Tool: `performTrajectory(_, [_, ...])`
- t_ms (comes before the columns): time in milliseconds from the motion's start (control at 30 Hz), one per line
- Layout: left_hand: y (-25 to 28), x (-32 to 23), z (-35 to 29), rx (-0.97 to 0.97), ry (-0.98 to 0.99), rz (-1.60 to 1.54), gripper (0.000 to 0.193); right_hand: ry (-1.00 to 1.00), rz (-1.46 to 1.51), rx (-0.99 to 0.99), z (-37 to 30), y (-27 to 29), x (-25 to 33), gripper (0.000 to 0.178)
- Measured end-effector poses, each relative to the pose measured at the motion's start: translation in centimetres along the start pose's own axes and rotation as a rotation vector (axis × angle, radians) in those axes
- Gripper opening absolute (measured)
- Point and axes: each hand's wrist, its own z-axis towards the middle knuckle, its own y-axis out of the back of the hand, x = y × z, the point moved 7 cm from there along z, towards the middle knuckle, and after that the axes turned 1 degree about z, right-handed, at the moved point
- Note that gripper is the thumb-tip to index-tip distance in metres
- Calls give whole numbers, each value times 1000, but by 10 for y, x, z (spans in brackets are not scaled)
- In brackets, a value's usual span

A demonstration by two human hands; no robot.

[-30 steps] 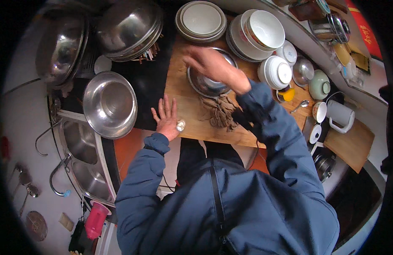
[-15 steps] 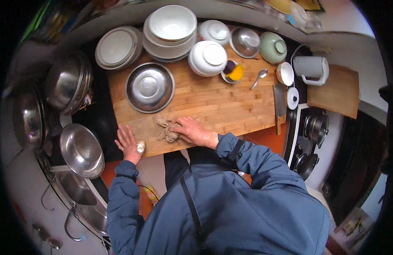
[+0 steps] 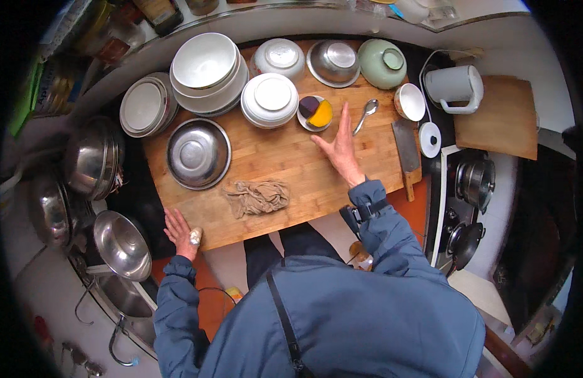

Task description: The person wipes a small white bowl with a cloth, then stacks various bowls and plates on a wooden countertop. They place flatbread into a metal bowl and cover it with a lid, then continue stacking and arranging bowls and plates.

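Note:
My right hand (image 3: 343, 151) is over the wooden board (image 3: 310, 198), empty, with thumb and fingers apart. Close to its fingertips stands a small white dish (image 3: 308, 126) holding a dark purple piece (image 3: 308, 105) and a yellow piece (image 3: 321, 114) of what looks like food. A metal spoon (image 3: 367, 114) lies just right of the hand. The crumpled brown cloth (image 3: 260, 198) rests alone near the board's front edge. At the board's front left corner, my left hand (image 3: 180, 236) lies with fingers stretched; its thumb is wrapped in something whitish.
Stacked white bowls (image 3: 206, 63), plates (image 3: 143, 107), an upturned metal basin (image 3: 198, 153) and a green bowl (image 3: 382, 63) line the board's back and left. A cleaver (image 3: 405, 146) lies at the right, beside a white lid (image 3: 430, 139). A steel bowl (image 3: 122, 246) stands left.
My right hand has let go of the cloth and moved right and away from me, toward the small dish. The cloth stays on the board; my left hand remains at the corner.

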Motion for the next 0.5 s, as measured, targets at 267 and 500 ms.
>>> performTrajectory(267, [0, 0, -1, 30, 1, -2, 108, 1, -112, -28, 26, -23, -16, 122])
performTrajectory(500, [3, -6, -4, 5, -18, -14, 108, 115, -73, -62, 29, 1, -7, 117])
